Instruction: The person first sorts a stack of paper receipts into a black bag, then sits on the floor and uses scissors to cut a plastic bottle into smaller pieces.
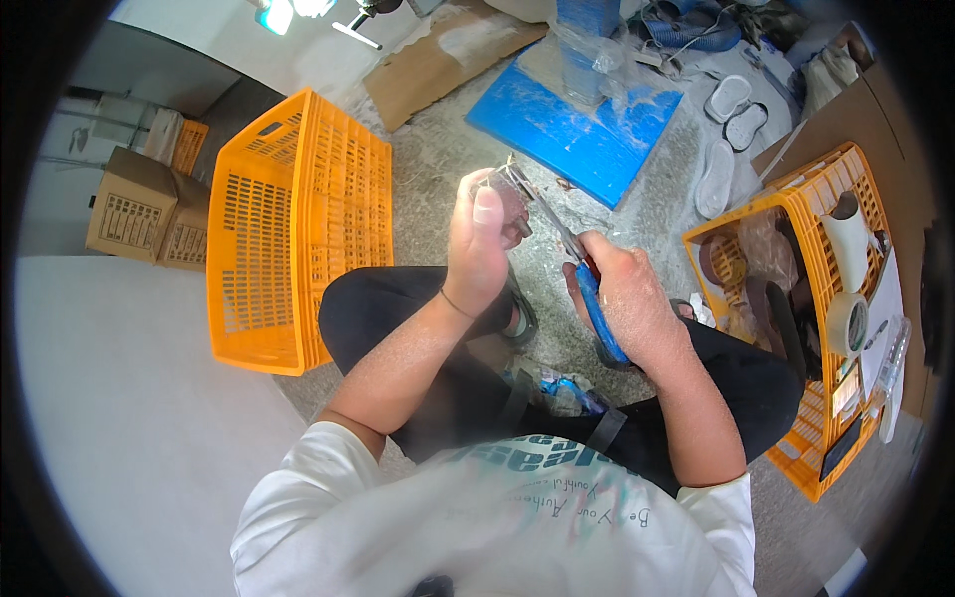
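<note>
In front of me my left hand [481, 237] is raised, its thumb and fingers closed around a small, clear-looking piece [504, 181] whose kind I cannot make out. A thin, pale strand stands up at its top. My right hand [627, 286] grips long-nose pliers [559, 231] by their blue and red handles. The slim metal jaws point up and left, with their tips at the small piece. Glare and the fingers hide exactly where they meet.
Stacked orange crates [306, 234] stand at my left. Another orange crate [811, 244] at my right bears a tape roll [847, 323] and a dark phone [842, 448]. Ahead lie a blue board [567, 124], a cardboard sheet [443, 65] and white shoe-shaped pieces [714, 179].
</note>
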Demonstrator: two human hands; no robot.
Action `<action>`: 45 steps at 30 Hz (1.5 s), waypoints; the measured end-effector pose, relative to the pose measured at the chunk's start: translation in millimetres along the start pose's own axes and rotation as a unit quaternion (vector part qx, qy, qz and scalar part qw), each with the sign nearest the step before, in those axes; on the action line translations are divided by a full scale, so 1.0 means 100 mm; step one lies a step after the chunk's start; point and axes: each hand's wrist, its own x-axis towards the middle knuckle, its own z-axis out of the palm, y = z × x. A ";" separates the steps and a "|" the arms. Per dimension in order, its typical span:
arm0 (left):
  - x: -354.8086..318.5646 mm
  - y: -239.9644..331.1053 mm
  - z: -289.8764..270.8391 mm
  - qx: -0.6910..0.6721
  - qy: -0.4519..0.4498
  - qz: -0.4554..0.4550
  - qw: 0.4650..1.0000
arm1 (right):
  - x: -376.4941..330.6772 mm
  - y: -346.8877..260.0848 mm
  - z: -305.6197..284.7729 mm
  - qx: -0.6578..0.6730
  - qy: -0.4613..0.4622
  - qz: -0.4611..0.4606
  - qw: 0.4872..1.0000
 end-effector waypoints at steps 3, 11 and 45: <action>0.03 0.02 -0.01 -0.007 0.016 -0.041 0.999 | -0.02 0.02 0.04 0.021 0.056 -0.044 0.997; 0.03 0.10 -0.06 -0.008 0.027 -0.002 1.000 | -0.02 -0.01 0.07 -0.006 0.071 -0.061 0.996; 0.08 0.06 -0.13 0.052 0.015 0.005 0.999 | -0.05 -0.10 -0.04 0.126 -0.039 0.007 0.991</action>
